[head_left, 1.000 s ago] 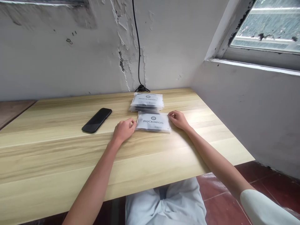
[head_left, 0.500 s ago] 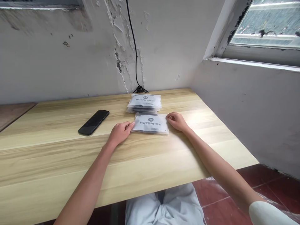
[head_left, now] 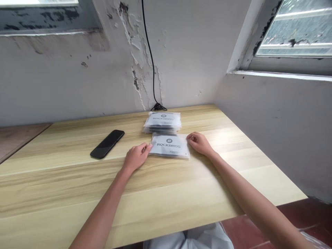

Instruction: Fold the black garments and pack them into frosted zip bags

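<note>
- Pouch with ROCKBROS print (head_left: pixel 169 146) lies flat on the table (head_left: pixel 181 193), just in front of the stack of similar pouches (head_left: pixel 163 120), with its print facing up.
- Left hand (head_left: pixel 137 156) has its grip clamped on the left edge of this pouch, with thumb on top. If the film is slippery, as I suppose, this side could slide out.
- Right hand (head_left: pixel 199 143) touches the upper right corner with curled fingers; whether its grip is clamped there or only resting, I cannot tell. A weak hold here could let the pouch turn, because only the left side would be guided.
- Back edge of the pouch is very near to the stack, maybe touching. A push forward could disturb the stack, whose layers are not exactly aligned.
- Phone (head_left: pixel 107 144) lies well apart on the left, so a knock against it seems to me not very probable.
</note>
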`<state>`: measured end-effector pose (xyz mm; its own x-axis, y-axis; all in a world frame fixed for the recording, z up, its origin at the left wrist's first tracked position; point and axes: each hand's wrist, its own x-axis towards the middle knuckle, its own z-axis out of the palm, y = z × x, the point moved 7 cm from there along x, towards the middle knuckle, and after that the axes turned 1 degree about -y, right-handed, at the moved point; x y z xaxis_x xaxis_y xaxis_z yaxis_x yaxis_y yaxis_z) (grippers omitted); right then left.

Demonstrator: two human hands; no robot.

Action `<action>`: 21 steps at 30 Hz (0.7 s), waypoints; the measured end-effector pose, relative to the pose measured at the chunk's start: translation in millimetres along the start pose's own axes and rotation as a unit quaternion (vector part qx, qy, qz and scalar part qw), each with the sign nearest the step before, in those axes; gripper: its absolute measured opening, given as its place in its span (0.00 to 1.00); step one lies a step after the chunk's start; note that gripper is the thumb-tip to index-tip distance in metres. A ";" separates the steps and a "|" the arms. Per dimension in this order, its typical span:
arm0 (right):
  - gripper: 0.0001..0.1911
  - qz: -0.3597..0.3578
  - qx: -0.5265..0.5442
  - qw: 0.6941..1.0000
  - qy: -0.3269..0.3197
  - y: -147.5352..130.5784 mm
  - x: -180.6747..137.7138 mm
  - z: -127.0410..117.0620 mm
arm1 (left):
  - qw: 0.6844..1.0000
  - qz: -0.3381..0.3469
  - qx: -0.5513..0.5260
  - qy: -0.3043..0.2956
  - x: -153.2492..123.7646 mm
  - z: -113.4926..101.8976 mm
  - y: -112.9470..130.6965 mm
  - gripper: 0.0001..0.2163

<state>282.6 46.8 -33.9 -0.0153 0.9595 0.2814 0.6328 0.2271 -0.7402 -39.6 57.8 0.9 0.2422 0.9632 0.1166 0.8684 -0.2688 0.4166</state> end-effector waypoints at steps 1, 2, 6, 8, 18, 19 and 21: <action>0.08 -0.004 -0.001 1.000 -0.001 -1.1 0.0 0.6 | 1.000 -0.001 0.000 0.003 -0.5 -0.6 -0.3 0.21; 0.08 -0.008 -0.002 1.000 -0.001 -2.2 0.0 1.3 | 1.000 -0.002 0.000 0.006 -0.9 -1.3 -0.5 0.21; 0.09 -0.021 -0.010 1.000 -0.001 -5.3 0.2 4.3 | 1.000 0.003 -0.003 0.019 -2.6 -4.0 -0.7 0.21; 0.10 -0.024 -0.013 1.000 0.000 -5.5 0.8 5.6 | 1.000 0.004 -0.002 0.025 -3.5 -5.1 -0.4 0.20; 0.10 -0.021 0.000 1.000 0.003 -7.4 3.8 1.4 | 0.999 -0.001 -0.006 0.031 -5.1 -3.8 0.8 0.22; 0.10 -0.021 0.003 1.000 0.004 -7.6 3.4 0.5 | 0.999 -0.001 -0.007 0.033 -5.3 -3.1 0.1 0.22; 0.09 -0.018 0.009 1.000 0.013 -7.6 2.1 -1.7 | 0.999 -0.001 -0.010 0.037 -6.0 -1.8 -0.9 0.21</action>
<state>279.1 46.8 -26.7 -0.0187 0.9459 0.3238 0.6175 0.2657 -0.7404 -42.6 52.2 1.5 0.2074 0.9612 0.1818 0.8603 -0.2677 0.4340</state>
